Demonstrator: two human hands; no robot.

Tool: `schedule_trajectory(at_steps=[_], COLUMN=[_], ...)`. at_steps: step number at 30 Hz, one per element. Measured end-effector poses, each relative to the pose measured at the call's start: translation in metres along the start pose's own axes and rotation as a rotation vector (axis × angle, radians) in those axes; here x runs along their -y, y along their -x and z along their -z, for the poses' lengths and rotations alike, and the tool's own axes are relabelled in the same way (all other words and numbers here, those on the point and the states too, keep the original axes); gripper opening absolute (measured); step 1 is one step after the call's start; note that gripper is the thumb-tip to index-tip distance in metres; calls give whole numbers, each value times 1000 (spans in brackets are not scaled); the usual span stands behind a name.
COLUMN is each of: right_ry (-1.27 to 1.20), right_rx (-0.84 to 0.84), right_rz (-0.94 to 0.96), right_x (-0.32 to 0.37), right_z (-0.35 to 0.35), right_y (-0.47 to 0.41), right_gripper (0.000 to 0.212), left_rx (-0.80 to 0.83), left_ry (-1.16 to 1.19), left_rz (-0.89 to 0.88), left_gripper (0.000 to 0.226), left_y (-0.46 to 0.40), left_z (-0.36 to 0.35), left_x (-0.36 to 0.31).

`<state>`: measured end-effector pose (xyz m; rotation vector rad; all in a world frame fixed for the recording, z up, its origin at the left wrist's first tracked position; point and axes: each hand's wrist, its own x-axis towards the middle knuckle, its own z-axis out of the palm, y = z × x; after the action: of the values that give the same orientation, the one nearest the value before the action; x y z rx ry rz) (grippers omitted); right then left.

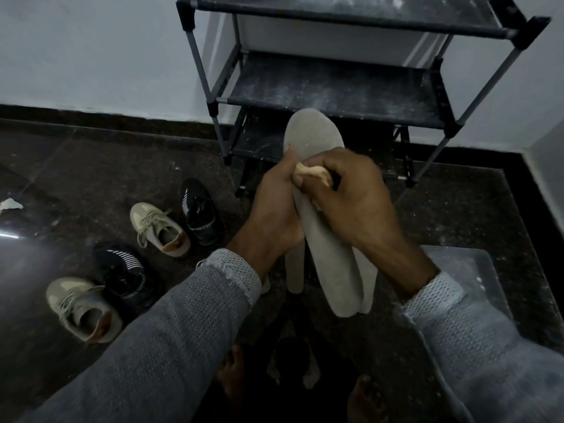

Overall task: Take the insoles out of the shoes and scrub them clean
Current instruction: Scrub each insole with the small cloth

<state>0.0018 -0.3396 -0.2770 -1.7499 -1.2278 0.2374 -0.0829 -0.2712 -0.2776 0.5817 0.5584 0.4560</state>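
My left hand (274,206) grips a long grey insole (317,141) around its middle and holds it up, toe end pointing away from me. My right hand (348,193) clutches a pale yellowish scrubbing pad (311,173) pressed against the insole's top face. Two more grey insoles lie on the floor under it: one (294,273) on the left, another (367,279) showing at the right edge. Two beige sneakers (161,228) (82,309) and two black sneakers (198,212) (125,271) stand on the dark floor at the left.
A black and grey shoe rack (335,87) with dusty shelves stands against the white wall ahead. A clear plastic tub (467,270) sits on the floor at the right. A scrap of white paper (10,204) lies at the far left. My bare feet (232,377) are below.
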Motion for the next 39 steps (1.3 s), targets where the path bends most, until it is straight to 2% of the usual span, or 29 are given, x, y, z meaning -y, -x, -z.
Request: schedule_trajectory(at_steps=[2, 6, 8, 14, 19, 21, 26, 28, 33, 37, 39], right_ry=[12, 40, 31, 12, 52, 32, -20, -12, 10, -26, -121], right_rx=[18, -207, -245, -18, -221, -242, -23, 16, -219, -227, -213], right_rz=[15, -82, -107, 20, -93, -120, -3, -1, -128, -165, -187], right_x=[0, -19, -22, 2, -18, -21, 6, 5, -25, -31, -29], right_z=[-1, 17, 20, -3, 19, 21, -7, -6, 16, 13, 13], right_y=[-2, -12, -12, -1, -13, -11, 8, 7, -7, -10, -12], right_gripper=[8, 16, 16, 7, 12, 13, 7, 7, 16, 16, 13], left_rx=[3, 22, 20, -18, 25, 22, 6, 5, 39, 40, 36], left_ry=[-9, -46, -58, -18, -61, -69, -17, -8, -52, -38, -44], left_rz=[-6, 12, 18, -11, 2, 8, 13, 11, 20, 1, -5], left_gripper=[52, 51, 50, 58, 50, 49, 59, 60, 57, 54, 53], left_y=[1, 3, 3, 1, 2, 2, -1, 0, 2, 0, 0], left_z=[1, -1, -2, 0, 0, -1, 3, 4, 0, 1, 1], left_x=[0, 4, 5, 2, 5, 5, 1, -1, 4, 2, 2])
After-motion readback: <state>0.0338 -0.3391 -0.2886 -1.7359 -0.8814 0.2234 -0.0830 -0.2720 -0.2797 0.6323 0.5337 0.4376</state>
